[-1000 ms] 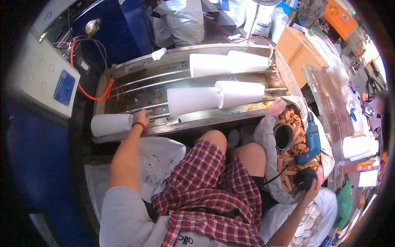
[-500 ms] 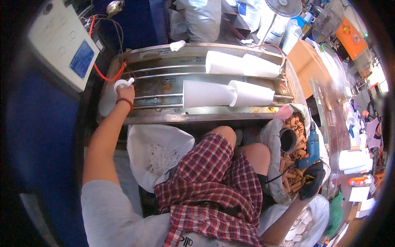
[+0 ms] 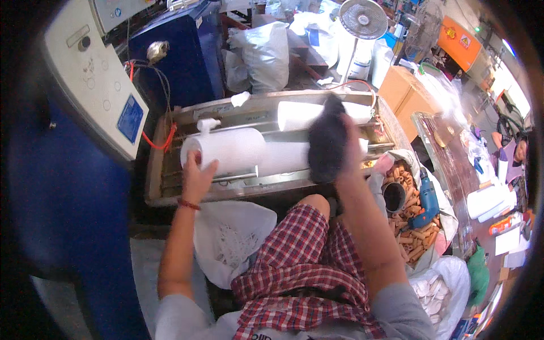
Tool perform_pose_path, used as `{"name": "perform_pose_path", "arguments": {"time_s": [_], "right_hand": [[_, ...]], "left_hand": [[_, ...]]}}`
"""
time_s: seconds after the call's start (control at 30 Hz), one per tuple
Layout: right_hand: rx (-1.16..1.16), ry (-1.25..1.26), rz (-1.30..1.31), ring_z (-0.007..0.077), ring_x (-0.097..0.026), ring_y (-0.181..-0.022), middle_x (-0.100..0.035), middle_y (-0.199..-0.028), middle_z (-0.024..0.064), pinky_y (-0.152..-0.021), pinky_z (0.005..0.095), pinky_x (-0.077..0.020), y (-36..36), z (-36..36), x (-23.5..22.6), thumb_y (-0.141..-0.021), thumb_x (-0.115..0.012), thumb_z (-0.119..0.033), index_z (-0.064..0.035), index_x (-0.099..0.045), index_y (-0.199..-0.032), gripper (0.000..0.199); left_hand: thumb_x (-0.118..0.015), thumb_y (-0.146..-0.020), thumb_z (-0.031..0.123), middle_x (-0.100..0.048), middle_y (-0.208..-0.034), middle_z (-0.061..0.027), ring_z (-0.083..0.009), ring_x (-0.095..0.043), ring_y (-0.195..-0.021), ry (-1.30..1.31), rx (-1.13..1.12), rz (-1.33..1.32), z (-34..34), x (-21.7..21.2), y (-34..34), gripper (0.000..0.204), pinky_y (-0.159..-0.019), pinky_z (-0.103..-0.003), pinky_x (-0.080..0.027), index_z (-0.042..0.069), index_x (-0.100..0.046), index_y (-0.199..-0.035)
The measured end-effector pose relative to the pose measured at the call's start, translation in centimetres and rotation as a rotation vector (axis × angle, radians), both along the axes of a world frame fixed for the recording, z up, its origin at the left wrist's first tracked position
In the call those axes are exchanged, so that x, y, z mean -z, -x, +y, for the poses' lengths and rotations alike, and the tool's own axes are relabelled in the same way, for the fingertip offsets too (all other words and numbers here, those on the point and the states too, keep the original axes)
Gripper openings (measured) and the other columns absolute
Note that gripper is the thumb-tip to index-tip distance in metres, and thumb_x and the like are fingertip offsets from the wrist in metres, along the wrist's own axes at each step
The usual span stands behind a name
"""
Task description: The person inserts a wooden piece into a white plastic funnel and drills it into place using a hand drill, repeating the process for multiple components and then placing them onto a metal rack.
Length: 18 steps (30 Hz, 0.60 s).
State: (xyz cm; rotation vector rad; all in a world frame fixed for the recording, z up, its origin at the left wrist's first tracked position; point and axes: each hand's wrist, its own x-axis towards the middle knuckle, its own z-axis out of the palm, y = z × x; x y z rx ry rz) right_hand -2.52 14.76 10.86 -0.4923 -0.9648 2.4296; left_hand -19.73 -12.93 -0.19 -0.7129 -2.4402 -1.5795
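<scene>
My left hand (image 3: 198,174) grips the near left end of a white roll (image 3: 232,148), its fingers at the round end. The roll lies over the metal bars of a long wooden-framed trough (image 3: 156,187). Just behind it shows a small white knobbed piece (image 3: 208,124). My right hand (image 3: 328,139), in a black glove, is over the rolls right of the middle; motion blurs it, so its fingers cannot be made out. Beneath and beside the glove lies another white roll (image 3: 286,157). Farther back, one more white roll (image 3: 292,116) rests on the rear bars.
A sack of brown tubes (image 3: 416,249) holds a blue drill (image 3: 428,198) and a dark cylinder (image 3: 395,196). Between my left arm and knees sits a white bag of scraps (image 3: 232,243). A grey control box (image 3: 93,85) stands left; a fan (image 3: 362,20) and cardboard box (image 3: 405,93) are behind.
My left hand has let go of the white knobbed piece and taken the roll's end. That roll is farther left. My gloved right hand has risen from the sack to the rolls. The view has shifted.
</scene>
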Motion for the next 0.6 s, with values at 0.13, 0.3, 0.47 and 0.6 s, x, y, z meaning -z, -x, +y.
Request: {"name": "perform_pose_path", "arguments": {"time_s": [0.13,0.3,0.47,0.6], "right_hand": [[-0.132,-1.039,-0.062,0.0316,-0.054,-0.101,-0.059,-0.102,0.0168,-0.087,0.0369,-0.0426,9.3,-6.7,1.1,-0.089,-0.053,-0.032,-0.0017,-0.052,-0.116,0.040],[-0.018,-1.418,-0.023,0.0386,-0.057,-0.080,-0.060,-0.087,0.0182,-0.069,0.0420,-0.0456,11.7,-13.3,2.7,-0.091,-0.052,-0.024,-0.0030,-0.056,-0.094,0.022],[-0.020,-1.618,0.097,0.0355,-0.056,-0.073,-0.059,-0.081,0.0152,-0.063,0.0435,-0.0438,10.9,-14.3,4.2,-0.087,-0.056,-0.026,-0.0051,-0.055,-0.086,0.021],[0.138,-1.808,0.252,0.0299,-0.057,-0.079,-0.060,-0.088,0.0104,-0.069,0.0407,-0.0422,9.9,-13.1,5.7,-0.084,-0.060,-0.022,-0.0083,-0.058,-0.093,0.017]], "left_hand": [[-0.076,-0.067,0.019,-0.059,-0.088,-0.0178,-0.0291,-0.058,-0.081,-0.139,0.083,-0.003,2.7,-0.4,-4.0,0.046,-0.073,-0.037,-0.046,-0.001,-0.047,-0.096],[-0.072,-0.069,0.007,-0.057,-0.104,-0.0096,-0.0170,-0.053,-0.098,-0.096,-0.032,0.108,2.2,2.6,-6.2,0.051,-0.086,-0.032,-0.043,0.002,-0.044,-0.110],[-0.063,-0.077,0.021,-0.050,-0.117,-0.0092,-0.0159,-0.046,-0.112,-0.660,0.168,-0.242,1.6,1.1,-7.2,0.052,-0.096,-0.032,-0.035,0.001,-0.042,-0.120],[-0.053,-0.083,0.032,-0.049,-0.119,-0.0088,-0.0186,-0.046,-0.111,-0.864,0.083,-0.422,0.8,2.1,-6.8,0.048,-0.096,-0.031,-0.034,0.002,-0.045,-0.120]]}}
